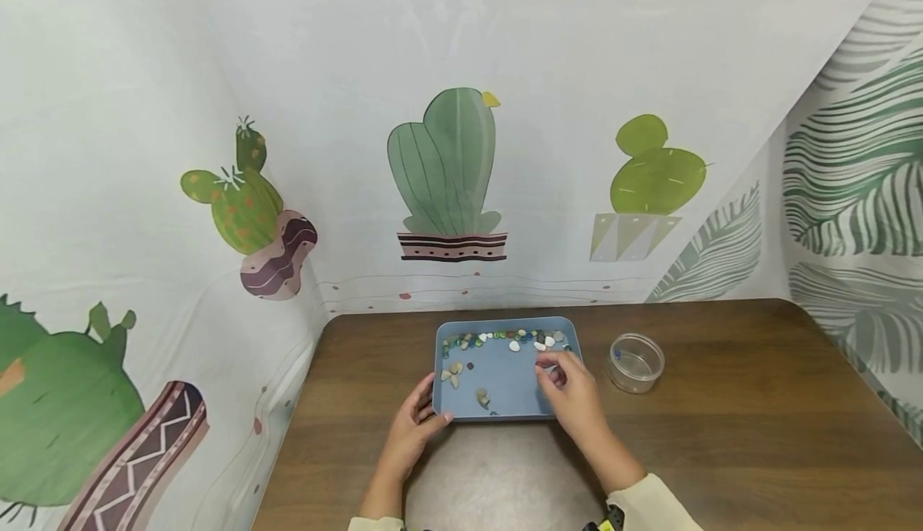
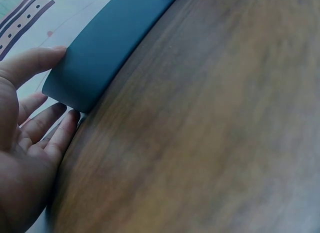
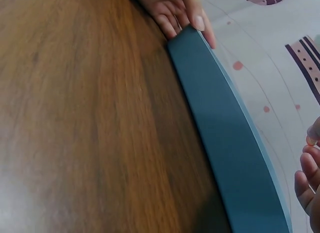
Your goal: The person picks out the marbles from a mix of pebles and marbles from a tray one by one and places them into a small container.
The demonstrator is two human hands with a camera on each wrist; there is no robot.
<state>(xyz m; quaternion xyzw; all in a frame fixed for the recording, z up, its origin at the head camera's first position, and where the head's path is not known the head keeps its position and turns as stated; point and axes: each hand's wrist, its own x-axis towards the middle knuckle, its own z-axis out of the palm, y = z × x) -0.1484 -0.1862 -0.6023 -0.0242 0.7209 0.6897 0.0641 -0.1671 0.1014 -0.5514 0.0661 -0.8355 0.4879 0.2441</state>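
A blue tray with coloured pebbles in it lies on the table. My left hand grips its near left corner, thumb at the front wall and fingers along the left side. Over the tray's right part, my right hand has thumb and forefinger together. In the right wrist view its fingertips pinch a small orange-brown pebble, mostly hidden. A row of green, blue and white pebbles runs along the far wall. Tan pebbles lie at the left, with a dark pebble beside them.
A round clear container stands to the tray's right with a small blue piece in it. The brown wooden table reaches back to a cactus-print cloth. A greenish-tan pebble cluster lies near the tray's front wall.
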